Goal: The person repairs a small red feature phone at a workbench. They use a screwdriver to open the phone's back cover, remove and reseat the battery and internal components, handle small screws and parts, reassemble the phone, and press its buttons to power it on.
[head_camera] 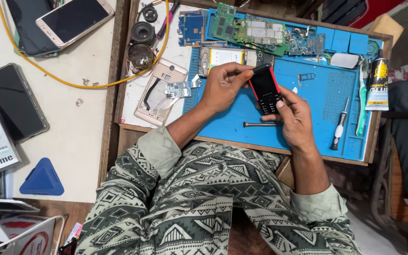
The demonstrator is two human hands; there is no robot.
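Both hands are holding a small black keypad phone with red edges [266,89] just above the blue work mat [308,118], angled so screen and keys are facing up. Left hand [223,87] is pinching the top end, grip closed on it. Right hand [294,115] is cradling the bottom end, thumb resting on the keys, probably steadying it. A screwdriver [340,126] and a loose metal rod [259,124] are lying on the mat within reach; circuit boards [253,29] are sitting along the far edge.
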